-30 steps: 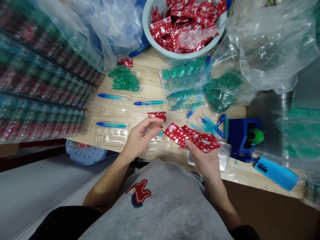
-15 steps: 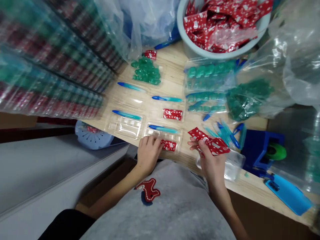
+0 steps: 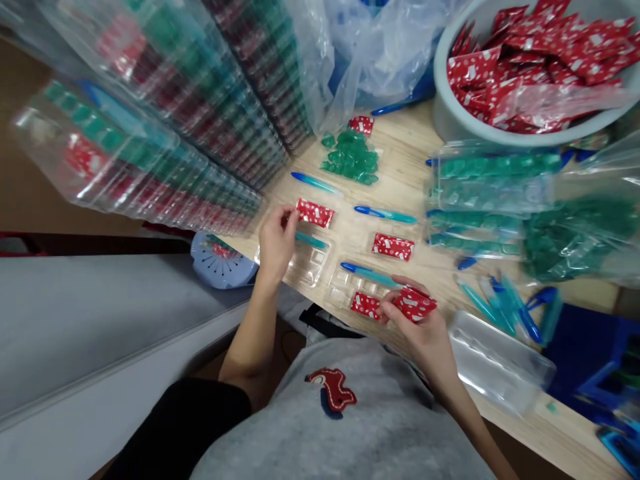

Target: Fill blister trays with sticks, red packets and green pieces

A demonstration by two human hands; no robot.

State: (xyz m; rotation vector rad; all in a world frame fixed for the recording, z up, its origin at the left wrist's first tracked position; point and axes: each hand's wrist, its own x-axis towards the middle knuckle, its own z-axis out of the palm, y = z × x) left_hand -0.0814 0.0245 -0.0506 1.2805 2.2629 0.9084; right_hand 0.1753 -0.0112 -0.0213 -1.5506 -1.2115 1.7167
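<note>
Between the thumb and fingers of my left hand [image 3: 277, 243] is the left end of a red patterned packet [image 3: 316, 213], over the clear trays at the left. Just below it, a blue pen [image 3: 311, 241] lies in a clear plastic tray [image 3: 306, 268], partly behind my hand. My right hand [image 3: 420, 323] is closed on red patterned packets [image 3: 416, 304]; how many I cannot tell. Its fingertips are close to another red packet [image 3: 366, 305] in the front tray, below a blue pen [image 3: 370, 274]. Farther back, one more red packet [image 3: 393, 246] lies under a pen [image 3: 385, 214].
Stacked filled trays [image 3: 195, 180] rise at the left. Green pieces [image 3: 351, 157] lie heaped at the back. A grey tub [image 3: 445, 113] of red packets stands back right, with green-filled trays [image 3: 495, 180] before it. Loose pens [image 3: 505, 307] and a clear plastic cover [image 3: 500, 363] lie at right.
My left hand has moved from the front tray to the left trays, where it now has a red packet. My right hand has come nearer the front tray's packet. The view has shifted left.
</note>
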